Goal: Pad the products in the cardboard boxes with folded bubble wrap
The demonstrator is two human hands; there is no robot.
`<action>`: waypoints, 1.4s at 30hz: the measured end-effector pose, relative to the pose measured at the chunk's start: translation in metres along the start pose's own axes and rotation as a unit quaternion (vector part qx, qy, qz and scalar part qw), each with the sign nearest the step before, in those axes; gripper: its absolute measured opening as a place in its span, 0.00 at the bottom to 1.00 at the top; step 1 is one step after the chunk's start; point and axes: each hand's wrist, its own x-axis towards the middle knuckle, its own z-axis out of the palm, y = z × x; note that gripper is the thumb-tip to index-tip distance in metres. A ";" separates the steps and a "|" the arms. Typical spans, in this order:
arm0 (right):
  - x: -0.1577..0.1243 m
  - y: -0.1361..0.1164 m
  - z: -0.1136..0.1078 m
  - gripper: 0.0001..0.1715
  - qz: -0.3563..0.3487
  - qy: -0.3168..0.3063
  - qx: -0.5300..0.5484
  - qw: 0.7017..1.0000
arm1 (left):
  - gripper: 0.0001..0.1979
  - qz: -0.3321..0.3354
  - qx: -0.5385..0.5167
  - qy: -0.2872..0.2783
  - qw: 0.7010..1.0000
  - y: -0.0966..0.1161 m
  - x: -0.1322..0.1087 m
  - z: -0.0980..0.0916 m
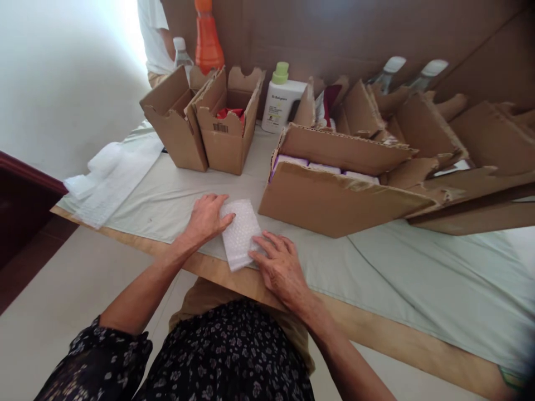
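A small flat bubble wrap piece [242, 231] lies on the cloth near the table's front edge. My left hand [209, 217] rests at its left side, the thumb laid on its upper part and the fingers apart from the thumb. At its lower right, my right hand [282, 264] lies with fingers spread, the tips touching the wrap's edge. Neither hand is closed round it. Whether anything is inside the wrap I cannot tell.
Open cardboard boxes [330, 200] stand along the back and right, one holding purple-and-white packs. Behind are a white bottle with a green cap [280, 103] and an orange bottle [208, 44]. More bubble wrap [112, 178] lies at left. A person [155, 39] stands beyond.
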 end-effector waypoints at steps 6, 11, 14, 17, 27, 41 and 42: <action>-0.042 0.035 -0.047 0.22 0.069 -0.016 0.041 0.997 | 0.13 -0.011 -0.014 -0.060 0.998 0.021 -0.018 0.009; -0.054 0.038 -0.032 0.26 0.226 0.055 0.024 0.972 | 0.05 -0.039 -0.057 -0.059 0.996 0.024 -0.024 0.010; -0.037 0.025 -0.010 0.23 0.267 0.067 0.056 0.960 | 0.08 -0.063 -0.100 -0.053 0.992 0.021 -0.028 0.007; -0.024 0.012 0.001 0.12 0.297 0.104 0.182 0.932 | 0.19 -0.078 -0.148 -0.044 0.985 0.016 -0.034 0.004; -0.040 0.026 -0.020 0.39 0.385 0.132 0.400 0.821 | 0.36 -0.080 -0.289 -0.010 0.954 0.027 -0.077 0.012; -0.042 -0.001 -0.063 0.11 0.174 0.181 0.233 0.940 | 0.09 0.127 -0.245 0.113 0.955 0.038 -0.086 -0.026; -0.038 -0.002 -0.079 0.11 0.143 0.210 0.194 0.948 | 0.08 0.154 -0.221 0.151 0.951 0.045 -0.083 -0.040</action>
